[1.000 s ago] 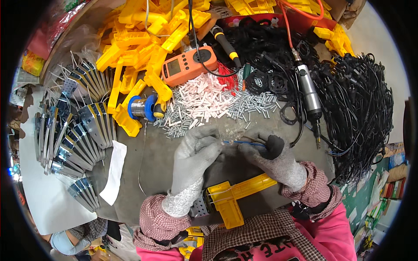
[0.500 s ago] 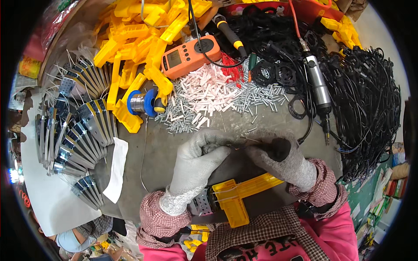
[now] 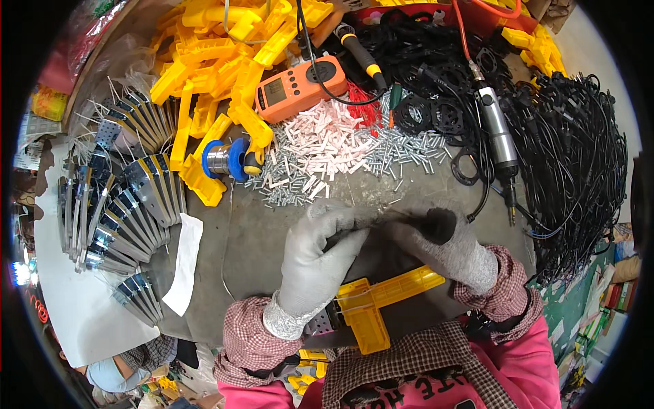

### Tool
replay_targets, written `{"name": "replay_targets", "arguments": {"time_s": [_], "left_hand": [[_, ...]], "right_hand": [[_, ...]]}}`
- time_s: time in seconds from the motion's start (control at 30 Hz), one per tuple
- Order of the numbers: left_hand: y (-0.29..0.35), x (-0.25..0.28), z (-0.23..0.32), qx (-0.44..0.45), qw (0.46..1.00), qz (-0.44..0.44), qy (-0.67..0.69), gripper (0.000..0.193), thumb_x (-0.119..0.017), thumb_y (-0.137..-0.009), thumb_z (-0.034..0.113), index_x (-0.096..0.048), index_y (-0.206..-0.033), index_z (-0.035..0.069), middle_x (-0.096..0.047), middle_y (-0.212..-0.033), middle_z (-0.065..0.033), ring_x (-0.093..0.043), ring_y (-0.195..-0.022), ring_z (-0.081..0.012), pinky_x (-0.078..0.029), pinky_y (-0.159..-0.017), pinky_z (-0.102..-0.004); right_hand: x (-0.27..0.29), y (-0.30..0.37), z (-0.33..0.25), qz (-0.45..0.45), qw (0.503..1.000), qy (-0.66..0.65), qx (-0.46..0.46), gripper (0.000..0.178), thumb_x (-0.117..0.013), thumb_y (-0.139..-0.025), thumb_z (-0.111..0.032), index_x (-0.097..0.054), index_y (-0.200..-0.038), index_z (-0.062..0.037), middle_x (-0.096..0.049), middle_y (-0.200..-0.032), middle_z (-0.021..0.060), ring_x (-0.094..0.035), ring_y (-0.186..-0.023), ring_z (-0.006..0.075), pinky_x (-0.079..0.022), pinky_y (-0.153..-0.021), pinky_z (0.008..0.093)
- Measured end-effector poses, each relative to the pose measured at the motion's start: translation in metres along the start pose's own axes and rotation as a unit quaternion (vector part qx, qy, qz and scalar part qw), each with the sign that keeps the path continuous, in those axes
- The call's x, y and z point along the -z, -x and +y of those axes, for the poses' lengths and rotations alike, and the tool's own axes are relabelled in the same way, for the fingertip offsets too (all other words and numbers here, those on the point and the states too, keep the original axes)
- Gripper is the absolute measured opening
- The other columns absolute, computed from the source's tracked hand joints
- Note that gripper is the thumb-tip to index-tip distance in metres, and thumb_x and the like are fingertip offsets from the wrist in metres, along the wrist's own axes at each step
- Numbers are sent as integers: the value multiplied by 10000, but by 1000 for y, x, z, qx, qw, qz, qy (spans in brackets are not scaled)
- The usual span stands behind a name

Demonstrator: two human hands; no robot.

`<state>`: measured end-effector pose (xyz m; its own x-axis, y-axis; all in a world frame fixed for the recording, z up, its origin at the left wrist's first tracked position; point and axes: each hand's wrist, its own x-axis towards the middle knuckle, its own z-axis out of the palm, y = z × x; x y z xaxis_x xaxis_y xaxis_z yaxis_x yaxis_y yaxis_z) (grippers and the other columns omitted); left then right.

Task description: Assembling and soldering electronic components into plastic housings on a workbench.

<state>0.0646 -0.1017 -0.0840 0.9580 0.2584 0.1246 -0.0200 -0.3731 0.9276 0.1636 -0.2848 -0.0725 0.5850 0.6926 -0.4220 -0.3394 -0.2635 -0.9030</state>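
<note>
Grey-gloved left hand (image 3: pixel 320 245) — now nearer right hand (image 3: pixel 449 247).

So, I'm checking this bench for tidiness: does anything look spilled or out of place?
The silvery metal screws and pale pink strips stand out: they lie in loose, mingling heaps on the dark grey worktop, with no tray visible around them. That looks spilled, though it may be deliberate.

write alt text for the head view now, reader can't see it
Gloved left hand and right hand, fingertips close together over a grey worktop, anything held unclear. A yellow plastic part lies lower in frame. Beyond lie screws, pale pink pieces and an orange meter, with black cables to the right.
</note>
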Motion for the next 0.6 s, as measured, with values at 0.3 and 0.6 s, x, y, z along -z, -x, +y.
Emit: {"name": "replay_targets", "arguments": {"time_s": [0.3,0.6], "left_hand": [[7,3,1,-84,992,-24,-90,213,-700,-767,-94,-733,-947,17,-673,-876,-101,-664,-827,-241,-519,-731,-327],[8,6,8,-58,992,-31,-109,241,-685,-763,-80,-730,-976,23,-669,-921,-123,-674,-883,-251,-521,-761,-330]], "right_hand": [[8,-4,9,-52,975,178,123,300,-647,-955,-126,-652,-1235,-20,-711,-1129,143,-668,-1047,152,-532,-906,300],[9,-5,18,-47,984,150,83,310,-679,-940,-162,-667,-1218,-26,-729,-1120,123,-689,-999,160,-540,-888,311]]}}
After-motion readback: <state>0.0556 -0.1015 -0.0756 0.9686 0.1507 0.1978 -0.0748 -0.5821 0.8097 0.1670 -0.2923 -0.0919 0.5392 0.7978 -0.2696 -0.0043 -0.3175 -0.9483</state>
